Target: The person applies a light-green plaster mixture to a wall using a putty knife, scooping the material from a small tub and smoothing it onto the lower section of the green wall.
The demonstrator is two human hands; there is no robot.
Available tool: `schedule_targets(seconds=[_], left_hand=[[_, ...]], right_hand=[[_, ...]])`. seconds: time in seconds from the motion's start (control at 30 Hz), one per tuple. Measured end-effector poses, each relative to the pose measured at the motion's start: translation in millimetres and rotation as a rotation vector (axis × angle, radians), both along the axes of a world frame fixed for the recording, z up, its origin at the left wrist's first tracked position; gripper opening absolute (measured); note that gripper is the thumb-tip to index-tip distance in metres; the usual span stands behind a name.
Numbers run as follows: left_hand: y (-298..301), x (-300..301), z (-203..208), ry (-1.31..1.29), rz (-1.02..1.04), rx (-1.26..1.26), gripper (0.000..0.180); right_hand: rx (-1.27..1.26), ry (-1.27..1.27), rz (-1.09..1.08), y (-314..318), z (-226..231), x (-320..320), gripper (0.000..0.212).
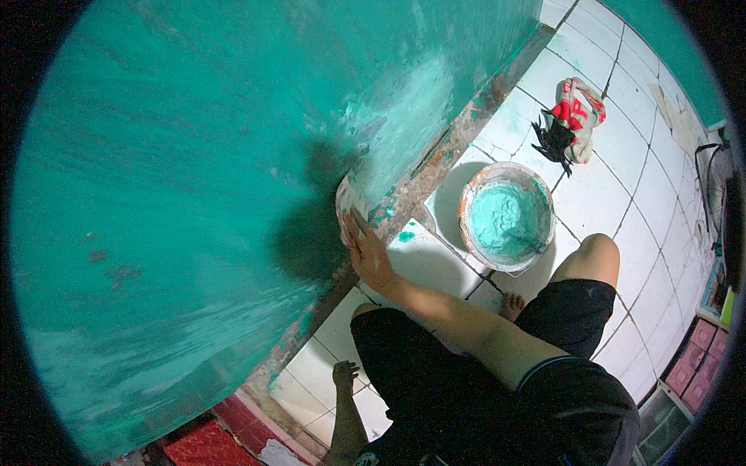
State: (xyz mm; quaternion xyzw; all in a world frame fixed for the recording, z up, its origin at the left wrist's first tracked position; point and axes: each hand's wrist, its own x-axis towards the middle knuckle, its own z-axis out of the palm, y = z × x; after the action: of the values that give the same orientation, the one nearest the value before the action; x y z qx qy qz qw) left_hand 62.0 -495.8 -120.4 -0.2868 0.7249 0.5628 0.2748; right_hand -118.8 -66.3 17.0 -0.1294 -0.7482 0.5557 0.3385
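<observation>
My right hand (370, 255) presses a pale, smeared, rounded flat piece (346, 203) against the low part of the turquoise wall (179, 155); its exact kind is hard to make out. A whitish smear (404, 109) covers the wall just beyond that hand. Down by my left thigh, my left hand (346, 374) hangs in dim light, fingers partly spread and nothing visible in it. To the right of my right hand, a bucket (467, 225) with a stained rim stands on the floor. Thick light-turquoise paste (501, 217) fills part of it.
White floor tiles (633, 167) meet the wall along a rough, bare strip (435, 159). Past the bucket lies a crumpled white-and-red plastic bag (584, 116) beside a black bundle (553, 142). Pink drawers (703, 361) stand at the right edge, red material (206, 444) at lower left.
</observation>
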Motion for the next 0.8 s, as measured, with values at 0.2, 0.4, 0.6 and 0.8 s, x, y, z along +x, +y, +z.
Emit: schedule_targets(seconds=[0.2, 0.4, 0.6, 0.8], left_hand=[[-15.6, -4.6, -7.1, -0.024, 0.018, 0.023, 0.031], [-23.9, 7.4, -5.2, -0.076, 0.133, -0.006, 0.035], [-1.7, 18.0, 4.6, 0.018, 0.13, 0.109, 0.02], [1.7, 26.0, 1.9, -0.036, 0.129, 0.006, 0.02]], right_hand=[[-0.12, -0.194, -0.101, 69.7, -1.4, 41.4, 0.046], [-0.309, -0.387, -0.632, 192.7, -50.5, -61.3, 0.047], [-0.249, -0.648, -0.573, 193.2, -93.4, -76.4, 0.042], [-0.263, -0.322, -0.281, 58.2, -68.1, -16.4, 0.052]])
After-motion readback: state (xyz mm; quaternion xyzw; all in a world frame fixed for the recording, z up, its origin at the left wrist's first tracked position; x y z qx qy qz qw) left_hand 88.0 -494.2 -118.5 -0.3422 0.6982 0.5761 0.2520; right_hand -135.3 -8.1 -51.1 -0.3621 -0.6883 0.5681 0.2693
